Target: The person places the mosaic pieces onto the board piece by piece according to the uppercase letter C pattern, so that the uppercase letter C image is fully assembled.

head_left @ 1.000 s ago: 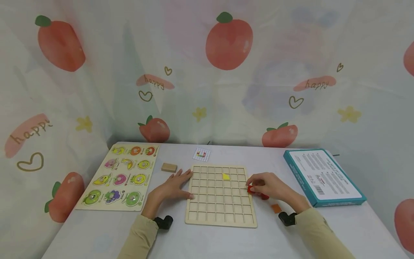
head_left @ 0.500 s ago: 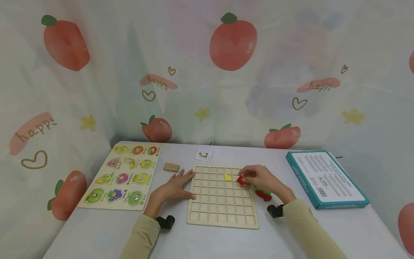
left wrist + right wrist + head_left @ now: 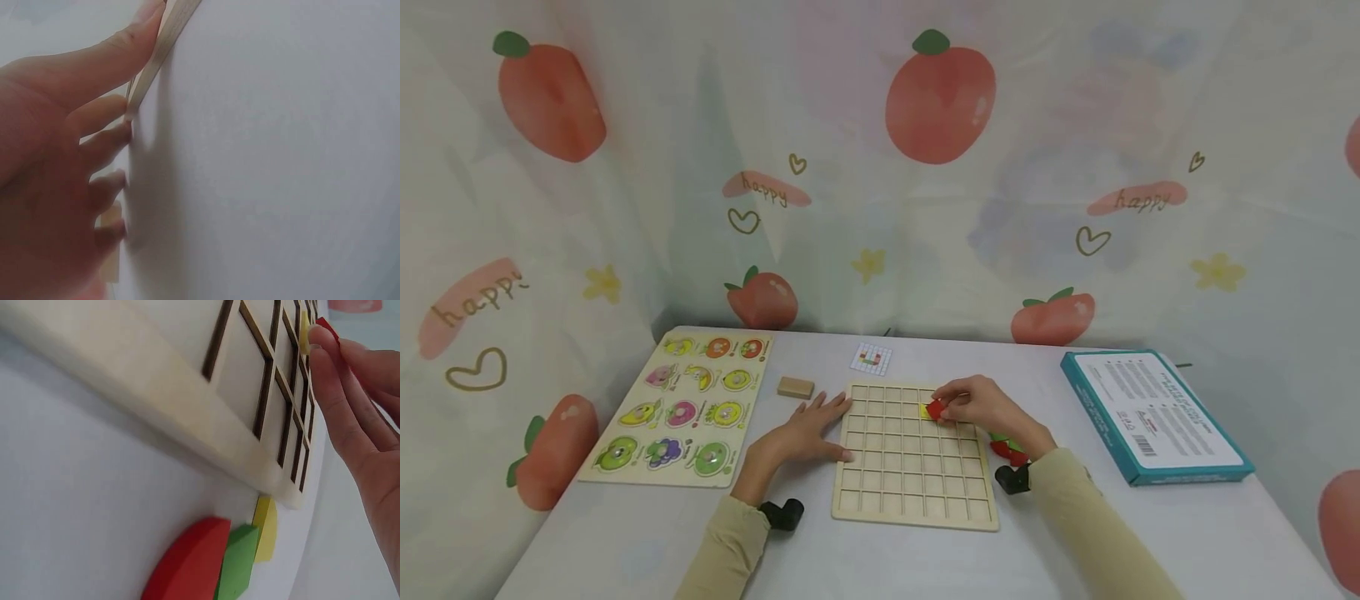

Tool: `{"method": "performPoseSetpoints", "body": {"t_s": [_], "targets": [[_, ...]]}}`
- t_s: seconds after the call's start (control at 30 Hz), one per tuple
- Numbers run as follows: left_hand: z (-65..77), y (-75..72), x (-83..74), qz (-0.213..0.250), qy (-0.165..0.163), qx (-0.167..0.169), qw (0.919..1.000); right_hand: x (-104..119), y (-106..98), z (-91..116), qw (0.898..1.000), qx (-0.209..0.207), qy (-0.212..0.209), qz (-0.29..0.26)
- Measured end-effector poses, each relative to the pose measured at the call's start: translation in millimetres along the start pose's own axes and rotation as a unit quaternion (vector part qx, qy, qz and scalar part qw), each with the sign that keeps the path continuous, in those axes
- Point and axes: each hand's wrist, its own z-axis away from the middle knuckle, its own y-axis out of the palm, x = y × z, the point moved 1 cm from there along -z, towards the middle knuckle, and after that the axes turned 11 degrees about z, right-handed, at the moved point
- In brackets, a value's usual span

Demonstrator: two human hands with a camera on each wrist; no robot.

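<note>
My right hand (image 3: 983,406) pinches a small red piece (image 3: 934,409) between thumb and fingers, over the upper right part of a wooden grid board (image 3: 880,510). The red piece is right beside a yellow piece (image 3: 923,411) on the board; whether they touch I cannot tell. In the right wrist view the red piece (image 3: 327,327) shows a corner past the fingertips. My left hand (image 3: 801,435) rests at the board's left edge with its fingers spread, thumb and fingertips against the side (image 3: 164,53).
Loose red (image 3: 190,559), green (image 3: 237,562) and yellow (image 3: 267,528) pieces lie off the board's right edge. Behind it is a patterned card (image 3: 871,359). Leftward are a wooden block (image 3: 795,387) and a fruit puzzle board (image 3: 707,433). A teal-edged box (image 3: 1150,408) lies at right.
My right hand has carried the red piece leftward from the board's right edge to beside the yellow piece. The left hand has stayed at the board's left edge.
</note>
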Motion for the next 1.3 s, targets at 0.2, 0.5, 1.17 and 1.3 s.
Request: {"method": "performPoseSetpoints", "body": {"t_s": [0.2, 0.5, 1.17, 1.3], "targets": [[-3.7, 0.6, 6.8, 0.005, 0.01, 0.003, 0.9999, 8, 5, -8, 1.0, -0.013, -0.005, 0.019], [-4.5, 0.0, 5.8, 0.002, 0.008, 0.002, 1.0, 18, 13, -21, 1.0, -0.018, 0.0, 0.025], [6.6, -3.5, -14.3, -0.002, 0.006, 0.006, 1.0, 15, 18, -23, 0.997, -0.021, -0.035, 0.064], [3.7, -1.9, -7.0, -0.004, 0.003, -0.001, 1.0, 8, 15, -20, 0.997, -0.032, -0.021, 0.066]]}}
